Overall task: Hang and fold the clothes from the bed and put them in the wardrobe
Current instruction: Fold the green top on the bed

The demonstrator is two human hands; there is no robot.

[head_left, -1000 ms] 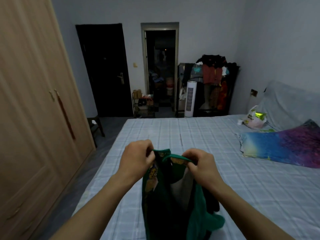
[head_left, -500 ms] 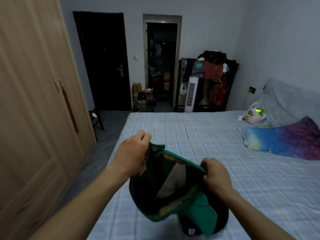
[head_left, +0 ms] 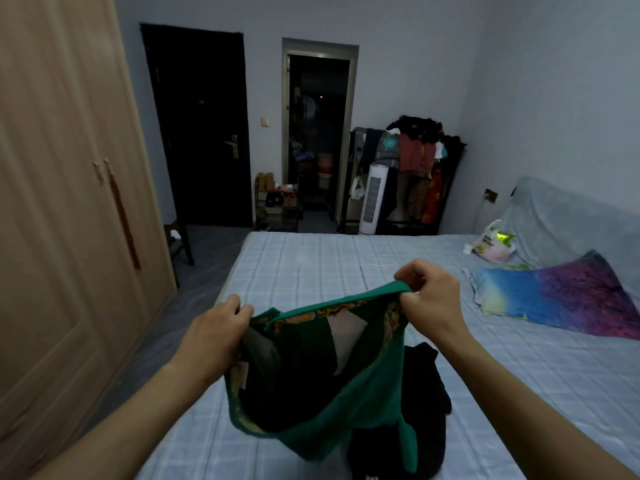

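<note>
A green garment (head_left: 360, 396) with a yellow patterned trim hangs over the near part of the bed (head_left: 311, 265). My left hand (head_left: 218, 327) grips its left edge and my right hand (head_left: 429, 299) pinches its right edge higher up, so the opening is stretched wide. A dark garment (head_left: 422, 403) lies on the bed under and behind the green one. The wardrobe (head_left: 69, 202) stands at the left with its doors shut.
A colourful pillow (head_left: 561, 299) and a plastic bag (head_left: 491, 244) lie at the right end of the bed. Beyond the bed stand a white tower fan (head_left: 372, 199), a loaded clothes rack (head_left: 415, 157) and a shoe shelf (head_left: 277, 206). A floor strip (head_left: 197, 271) runs between wardrobe and bed.
My hands have moved apart, the right one going up and to the right, and the green garment has spread open between them. The dark garment beneath has come into view.
</note>
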